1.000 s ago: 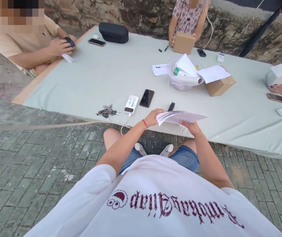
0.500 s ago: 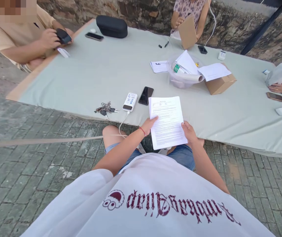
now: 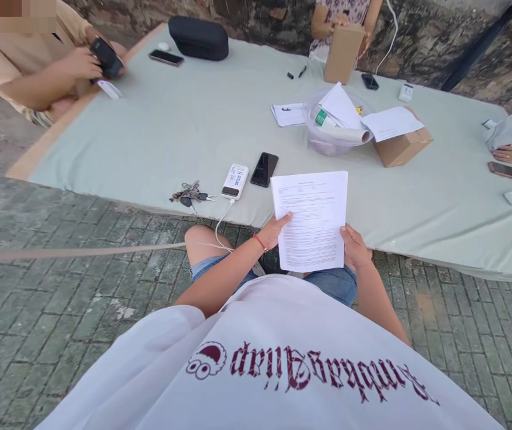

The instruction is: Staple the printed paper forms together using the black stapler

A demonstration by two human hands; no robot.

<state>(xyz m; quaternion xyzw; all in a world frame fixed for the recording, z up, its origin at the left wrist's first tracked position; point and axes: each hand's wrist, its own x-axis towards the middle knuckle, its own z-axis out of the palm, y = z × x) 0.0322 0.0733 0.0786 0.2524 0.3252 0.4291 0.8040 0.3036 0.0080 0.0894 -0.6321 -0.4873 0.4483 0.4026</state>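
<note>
Left hand (image 3: 277, 231), right hand (image 3: 356, 246) pinch white rectangular printed paper sheets (image 3: 313, 218) at opposite edges, likely keeping print flat, readable.

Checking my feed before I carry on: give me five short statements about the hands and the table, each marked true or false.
1. The left hand and the right hand both hold the printed paper. True.

2. The bunch of keys lies to the right of the white device with the cable. False: the keys lie to its left in the view.

3. The red bracelet is on the right wrist. False: it is on the left.

4. A white sheet lies over part of the cardboard box beside the clear bowl. True.

5. The black phone beside the white device is in the left hand. False: it lies on the table.
</note>
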